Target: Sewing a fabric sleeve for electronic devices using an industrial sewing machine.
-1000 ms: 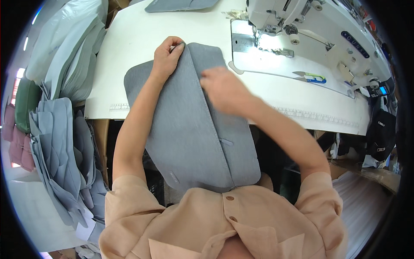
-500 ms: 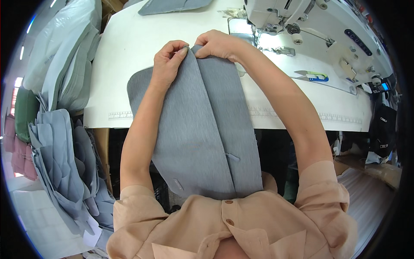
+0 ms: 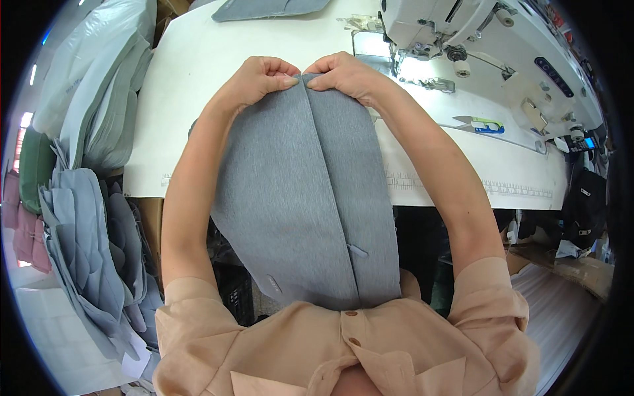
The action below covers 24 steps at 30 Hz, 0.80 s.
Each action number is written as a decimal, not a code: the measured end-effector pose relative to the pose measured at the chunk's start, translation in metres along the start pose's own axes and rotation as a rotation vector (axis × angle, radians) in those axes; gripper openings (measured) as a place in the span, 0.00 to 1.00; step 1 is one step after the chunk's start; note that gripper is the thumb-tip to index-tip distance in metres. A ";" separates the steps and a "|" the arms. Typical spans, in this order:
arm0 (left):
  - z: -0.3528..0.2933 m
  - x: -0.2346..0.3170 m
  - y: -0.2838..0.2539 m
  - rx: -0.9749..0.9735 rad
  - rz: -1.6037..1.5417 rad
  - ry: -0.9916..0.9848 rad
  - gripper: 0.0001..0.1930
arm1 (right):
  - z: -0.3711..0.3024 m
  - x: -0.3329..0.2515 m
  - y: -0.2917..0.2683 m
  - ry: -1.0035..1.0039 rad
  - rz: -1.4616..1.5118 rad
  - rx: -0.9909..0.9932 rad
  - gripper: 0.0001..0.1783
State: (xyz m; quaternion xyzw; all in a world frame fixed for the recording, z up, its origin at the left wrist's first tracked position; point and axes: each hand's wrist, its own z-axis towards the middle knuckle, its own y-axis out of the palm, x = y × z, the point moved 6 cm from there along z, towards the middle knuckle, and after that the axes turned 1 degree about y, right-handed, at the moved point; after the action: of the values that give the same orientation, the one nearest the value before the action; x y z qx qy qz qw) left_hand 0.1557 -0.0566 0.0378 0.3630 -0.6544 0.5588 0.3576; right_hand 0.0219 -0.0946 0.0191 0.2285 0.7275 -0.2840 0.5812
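Observation:
A grey fabric panel (image 3: 284,191) hangs from the white table down to my lap, with a seam running along its length and a small zipper pull (image 3: 357,251) low on that seam. At the top edge, my left hand (image 3: 267,80) pinches the cloth between thumb and fingers just left of the seam. Close beside it, almost touching, my right hand (image 3: 337,76) pinches the same edge on the right of the seam. Both hands are closed, and their fingertips nearly meet where the seam ends.
A sewing machine (image 3: 439,39) stands at the back right, with thread snips (image 3: 481,125) lying nearby. Another grey piece (image 3: 267,8) is at the far edge of the white table (image 3: 172,86). Stacked grey fabric pieces (image 3: 86,231) and a plastic-covered pile (image 3: 99,86) fill the left side.
My left hand has turned and spread its grip on the edge, its wrist and elbow moving left. My right hand has shifted slightly right and nearer. The panel's upper part lies flatter and wider.

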 end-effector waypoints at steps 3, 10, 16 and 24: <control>0.004 0.008 0.004 -0.093 -0.004 -0.015 0.10 | 0.000 0.003 -0.003 -0.005 0.023 -0.022 0.13; 0.011 0.013 0.004 -0.185 0.114 -0.028 0.08 | -0.004 -0.002 -0.001 0.009 0.006 -0.029 0.13; 0.013 0.019 0.005 -0.204 0.220 -0.017 0.07 | -0.002 0.000 -0.002 0.021 0.004 -0.002 0.12; 0.009 0.026 0.015 -0.222 0.435 0.015 0.05 | -0.002 -0.006 -0.002 -0.022 -0.241 -0.074 0.11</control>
State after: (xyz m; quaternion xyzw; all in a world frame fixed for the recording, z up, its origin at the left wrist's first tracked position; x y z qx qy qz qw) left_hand 0.1300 -0.0660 0.0522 0.1677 -0.7718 0.5502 0.2713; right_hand 0.0202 -0.0947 0.0253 0.1148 0.7533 -0.3272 0.5589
